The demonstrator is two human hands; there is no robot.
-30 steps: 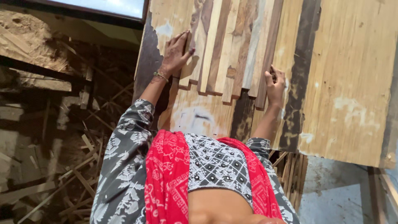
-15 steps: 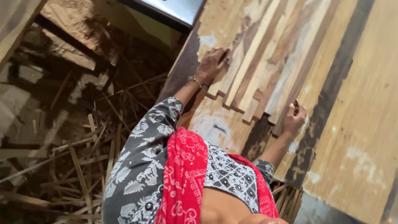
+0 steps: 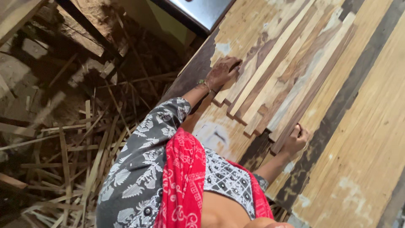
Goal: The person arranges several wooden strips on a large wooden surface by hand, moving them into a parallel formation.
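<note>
The tabletop in front of you is a broad, pale wooden board with dark streaks and patches of whitish stain, running diagonally across the view. To your left, well below its edge, the floor is littered with thin wood offcuts and splinters lying crisscross in the shade. At the top edge a shiny metal sheet shows just beyond the board.

On the tabletop lies a row of long veneer strips, side by side and touching, some pale and some reddish brown, their near ends staggered. Your left hand rests flat on the leftmost strips near their lower ends, fingers together and laid along the wood; a bracelet sits at that wrist. Your right hand is at the near end of the darkest strip on the right side of the row, fingers curled against its end; you cannot tell whether they pinch it or only press on it. Your patterned grey sleeve and a red scarf fill the lower middle of the view.
</note>
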